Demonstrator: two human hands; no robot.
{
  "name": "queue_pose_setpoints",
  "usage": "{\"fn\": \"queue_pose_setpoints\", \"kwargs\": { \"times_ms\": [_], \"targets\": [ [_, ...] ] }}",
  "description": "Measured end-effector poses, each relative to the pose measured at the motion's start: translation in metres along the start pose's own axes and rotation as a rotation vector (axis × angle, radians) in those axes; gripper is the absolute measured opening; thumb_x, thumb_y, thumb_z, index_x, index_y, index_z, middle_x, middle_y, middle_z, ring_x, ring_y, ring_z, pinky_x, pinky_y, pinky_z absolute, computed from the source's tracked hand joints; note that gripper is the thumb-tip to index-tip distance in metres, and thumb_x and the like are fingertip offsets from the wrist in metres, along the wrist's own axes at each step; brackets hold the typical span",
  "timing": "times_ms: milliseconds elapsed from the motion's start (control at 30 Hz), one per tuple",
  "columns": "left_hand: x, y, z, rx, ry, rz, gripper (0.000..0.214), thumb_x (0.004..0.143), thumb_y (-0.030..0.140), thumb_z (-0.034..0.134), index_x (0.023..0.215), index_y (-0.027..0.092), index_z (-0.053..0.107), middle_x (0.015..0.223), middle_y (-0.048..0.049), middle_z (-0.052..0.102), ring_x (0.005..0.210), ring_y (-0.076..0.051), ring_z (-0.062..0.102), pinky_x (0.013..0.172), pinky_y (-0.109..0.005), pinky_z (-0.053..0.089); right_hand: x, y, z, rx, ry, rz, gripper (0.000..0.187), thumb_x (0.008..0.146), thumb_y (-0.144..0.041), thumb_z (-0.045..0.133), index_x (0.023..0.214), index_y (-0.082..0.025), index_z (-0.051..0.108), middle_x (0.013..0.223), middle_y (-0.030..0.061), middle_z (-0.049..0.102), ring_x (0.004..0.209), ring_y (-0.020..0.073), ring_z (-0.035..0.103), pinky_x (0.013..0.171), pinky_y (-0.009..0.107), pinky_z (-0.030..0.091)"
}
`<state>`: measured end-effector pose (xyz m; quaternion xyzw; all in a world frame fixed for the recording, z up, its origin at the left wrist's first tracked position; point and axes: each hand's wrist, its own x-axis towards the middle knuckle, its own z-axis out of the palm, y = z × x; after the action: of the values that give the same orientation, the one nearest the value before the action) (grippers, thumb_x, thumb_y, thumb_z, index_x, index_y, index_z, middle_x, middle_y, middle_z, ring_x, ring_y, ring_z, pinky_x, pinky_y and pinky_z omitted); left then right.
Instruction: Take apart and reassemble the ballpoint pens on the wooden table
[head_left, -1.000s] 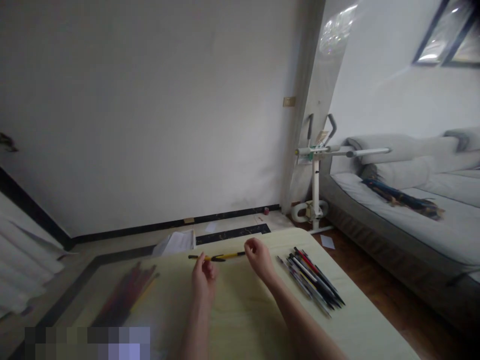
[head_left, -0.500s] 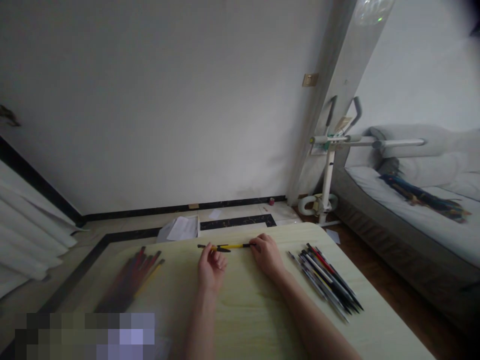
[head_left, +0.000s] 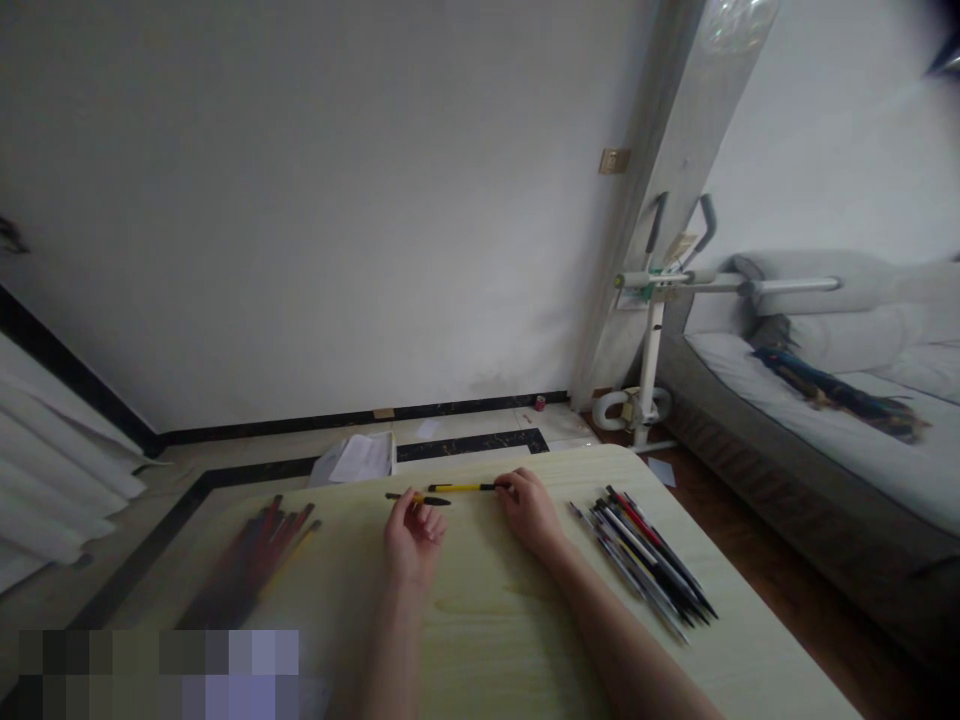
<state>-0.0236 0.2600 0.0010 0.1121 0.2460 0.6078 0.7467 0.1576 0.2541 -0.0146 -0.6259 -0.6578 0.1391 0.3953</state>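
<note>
My left hand pinches a dark pen with an orange-yellow middle, held just above the table. My right hand has its fingers closed on the black end of a yellow pen. This yellow pen points left, and its far end lies just behind the tip of the other pen. Whether the two touch I cannot tell. To the right of my right forearm lies a loose bunch of pens, black, silver, white and red. A blurred group of red, dark and yellow pens or pencils is on the left.
The pale wooden table has a rounded far right corner. Beyond it, a box with papers sits on the floor by the wall. A white exercise machine and a grey sofa stand to the right. A white curtain hangs at left.
The view has shifted slightly. My left hand with the dark pen has moved a little left and down, drawing slightly away from the yellow pen. My right hand keeps its hold.
</note>
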Motion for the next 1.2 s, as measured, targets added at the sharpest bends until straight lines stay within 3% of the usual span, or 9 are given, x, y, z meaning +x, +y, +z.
{"fn": "queue_pose_setpoints", "kwargs": {
  "times_ms": [467,833,1200],
  "targets": [
    [0.0008,-0.0006,-0.0006,-0.034,-0.036,-0.024,0.015,0.067,0.019,0.058,0.059,0.016,0.046,0.044,0.0072,0.032,0.035,-0.004,0.031,0.035,-0.018,0.022,-0.0026,0.0007,-0.0009,0.066,0.017,-0.006,0.015,0.075,-0.016,0.048,0.083,-0.018,0.060,0.078,0.0034,0.056,0.070,0.0138,0.051,0.067,0.025,0.039],
    [-0.0026,0.0018,-0.0033,-0.044,-0.029,-0.021,0.016,0.067,0.019,0.059,0.060,0.016,0.046,0.043,0.0077,0.033,0.035,-0.004,0.031,0.035,-0.017,0.022,-0.0039,-0.0026,-0.0006,-0.037,-0.024,-0.011,0.025,0.075,-0.012,0.046,0.094,-0.019,0.062,0.084,0.0060,0.056,0.083,0.0167,0.050,0.076,0.026,0.036],
    [-0.0014,0.0035,-0.0009,-0.031,0.027,0.004,0.013,0.070,0.022,0.058,0.063,0.015,0.050,0.044,0.0069,0.035,0.035,-0.003,0.031,0.035,-0.017,0.023,-0.0023,-0.0042,-0.0016,-0.040,-0.027,-0.050,0.024,0.075,-0.012,0.043,0.084,-0.020,0.063,0.083,0.0056,0.055,0.081,0.0168,0.050,0.074,0.026,0.037]
  ]
}}
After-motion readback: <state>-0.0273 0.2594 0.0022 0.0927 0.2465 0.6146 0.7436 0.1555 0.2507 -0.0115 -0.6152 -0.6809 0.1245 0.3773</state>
